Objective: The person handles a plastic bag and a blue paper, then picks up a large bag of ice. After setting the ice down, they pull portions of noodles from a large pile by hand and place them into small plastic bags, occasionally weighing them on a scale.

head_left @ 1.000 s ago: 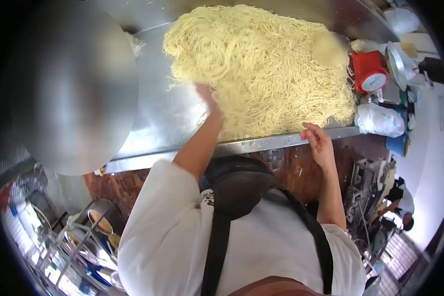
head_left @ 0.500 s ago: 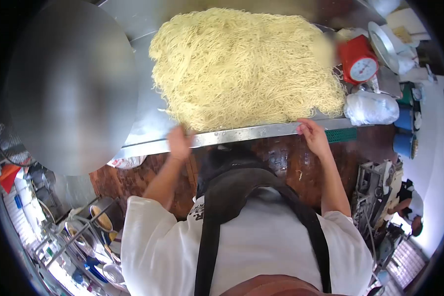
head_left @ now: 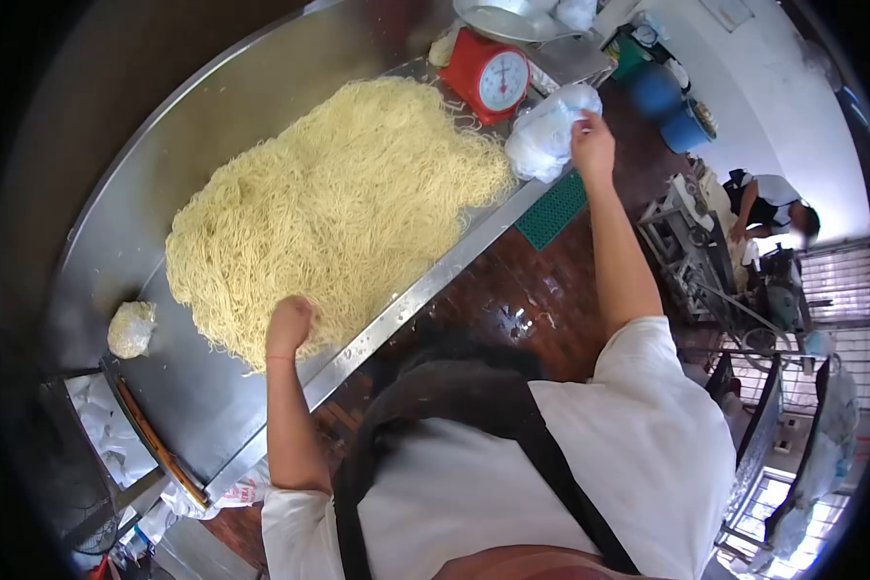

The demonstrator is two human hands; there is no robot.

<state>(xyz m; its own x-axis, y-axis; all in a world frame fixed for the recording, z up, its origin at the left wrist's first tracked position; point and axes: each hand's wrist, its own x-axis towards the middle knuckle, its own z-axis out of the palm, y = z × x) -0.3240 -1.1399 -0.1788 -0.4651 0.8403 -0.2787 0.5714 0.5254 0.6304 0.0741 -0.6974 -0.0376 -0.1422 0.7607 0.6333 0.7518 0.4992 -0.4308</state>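
Observation:
A wide heap of pale yellow noodles lies spread on a metal table. My left hand is at the near edge of the heap with its fingers curled in. Whatever may be inside that fist is hidden. On the right, my right hand has its fingers closed at the edge of a bundle of clear plastic bags, which rests on the table's corner beside the noodles.
A red dial scale stands behind the plastic bundle. A small bag sits at the table's left. Green mesh hangs off the table's front edge. Another person works by machinery on the right.
My view has turned to the right. My right hand has gone from the table's front edge to the plastic bundle. My left hand has moved from the edge onto the noodles.

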